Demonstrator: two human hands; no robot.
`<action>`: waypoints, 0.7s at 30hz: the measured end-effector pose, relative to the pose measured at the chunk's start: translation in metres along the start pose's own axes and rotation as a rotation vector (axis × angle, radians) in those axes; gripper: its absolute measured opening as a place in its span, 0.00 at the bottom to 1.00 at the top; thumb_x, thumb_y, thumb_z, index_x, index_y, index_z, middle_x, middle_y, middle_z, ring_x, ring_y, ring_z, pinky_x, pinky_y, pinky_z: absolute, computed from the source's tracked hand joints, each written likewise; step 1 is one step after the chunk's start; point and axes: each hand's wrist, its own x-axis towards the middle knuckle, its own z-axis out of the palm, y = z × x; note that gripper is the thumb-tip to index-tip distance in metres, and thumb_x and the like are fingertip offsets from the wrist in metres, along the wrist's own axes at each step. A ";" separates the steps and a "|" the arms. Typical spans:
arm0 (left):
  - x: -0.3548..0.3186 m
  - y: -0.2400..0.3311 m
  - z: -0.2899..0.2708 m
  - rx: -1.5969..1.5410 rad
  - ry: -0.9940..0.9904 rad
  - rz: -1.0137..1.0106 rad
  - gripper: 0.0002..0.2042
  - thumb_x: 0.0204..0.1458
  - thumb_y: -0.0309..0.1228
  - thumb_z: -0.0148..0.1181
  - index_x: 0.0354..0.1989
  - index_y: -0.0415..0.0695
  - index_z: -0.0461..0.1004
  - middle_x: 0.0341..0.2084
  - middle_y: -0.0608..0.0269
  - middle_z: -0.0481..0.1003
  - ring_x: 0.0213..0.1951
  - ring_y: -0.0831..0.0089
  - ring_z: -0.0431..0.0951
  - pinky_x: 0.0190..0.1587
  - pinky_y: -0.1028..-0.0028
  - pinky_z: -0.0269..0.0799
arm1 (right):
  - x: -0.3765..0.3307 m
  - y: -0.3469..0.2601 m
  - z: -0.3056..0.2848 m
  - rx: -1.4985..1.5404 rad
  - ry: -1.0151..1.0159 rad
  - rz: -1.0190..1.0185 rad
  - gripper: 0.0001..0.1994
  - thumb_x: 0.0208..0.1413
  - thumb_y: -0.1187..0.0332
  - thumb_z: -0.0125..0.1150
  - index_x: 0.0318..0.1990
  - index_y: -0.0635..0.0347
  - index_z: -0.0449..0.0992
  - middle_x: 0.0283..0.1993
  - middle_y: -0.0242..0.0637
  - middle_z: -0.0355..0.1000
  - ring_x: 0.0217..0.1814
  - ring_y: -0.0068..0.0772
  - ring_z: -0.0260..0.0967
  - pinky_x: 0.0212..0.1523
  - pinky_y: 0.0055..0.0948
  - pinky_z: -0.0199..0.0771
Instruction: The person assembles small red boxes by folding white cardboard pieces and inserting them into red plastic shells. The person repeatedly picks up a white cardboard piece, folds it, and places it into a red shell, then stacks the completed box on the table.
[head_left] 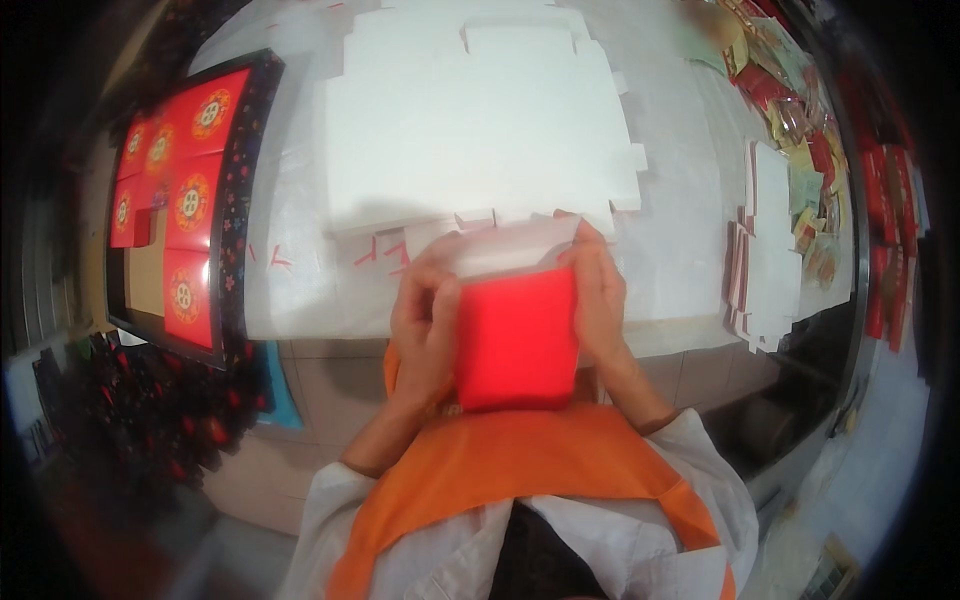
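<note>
Between my two hands is a small red cardboard box (518,340), held at the table's near edge in front of my orange apron. Its far end shows a pale, upturned lid flap, a little blurred. My left hand (428,305) grips the box's left side, with the fingers curled and the thumb near the upper left corner. Along the right side my right hand (598,295) holds the box, its fingertips up by the far flap. Just beyond the hands lies a stack of flat white box blanks (475,125).
To the left, a dark patterned tray (233,200) holds several red boxes with round gold emblems (190,203). More folded white blanks (768,250) lie at the right edge, beside a heap of small colourful packets (790,100). Small red scraps (380,250) dot the table.
</note>
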 end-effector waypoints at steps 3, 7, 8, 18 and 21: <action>0.005 0.005 0.014 -0.105 0.101 0.118 0.11 0.50 0.22 0.50 0.40 0.42 0.57 0.35 0.59 0.68 0.39 0.74 0.67 0.46 0.75 0.62 | 0.000 0.005 0.006 0.285 0.078 -0.027 0.06 0.61 0.70 0.38 0.38 0.62 0.59 0.45 0.44 0.66 0.46 0.28 0.63 0.47 0.26 0.64; 0.009 0.013 0.010 -0.057 0.042 0.065 0.14 0.46 0.18 0.52 0.41 0.41 0.58 0.38 0.59 0.67 0.42 0.74 0.67 0.45 0.77 0.62 | -0.001 0.003 0.011 0.440 0.109 -0.014 0.03 0.58 0.76 0.39 0.39 0.62 0.58 0.44 0.43 0.66 0.45 0.27 0.64 0.46 0.27 0.67; 0.011 0.014 0.009 -0.037 0.007 0.054 0.14 0.46 0.18 0.52 0.40 0.41 0.59 0.40 0.59 0.67 0.42 0.74 0.67 0.45 0.77 0.62 | 0.000 0.002 0.012 0.422 0.109 -0.024 0.04 0.57 0.77 0.39 0.40 0.62 0.57 0.43 0.43 0.66 0.43 0.25 0.64 0.44 0.24 0.68; 0.018 0.021 0.010 0.188 0.002 0.058 0.04 0.46 0.19 0.52 0.31 0.39 0.70 0.32 0.64 0.71 0.35 0.78 0.69 0.39 0.81 0.64 | 0.008 -0.002 0.000 0.321 -0.009 0.044 0.05 0.55 0.77 0.41 0.36 0.63 0.64 0.42 0.40 0.66 0.43 0.28 0.63 0.45 0.26 0.65; 0.017 0.021 0.011 0.166 0.003 0.076 0.02 0.47 0.18 0.52 0.28 0.38 0.70 0.33 0.62 0.72 0.35 0.78 0.69 0.39 0.81 0.64 | 0.008 0.002 -0.002 0.359 -0.035 0.044 0.04 0.55 0.77 0.41 0.35 0.63 0.64 0.43 0.41 0.65 0.44 0.27 0.63 0.45 0.26 0.66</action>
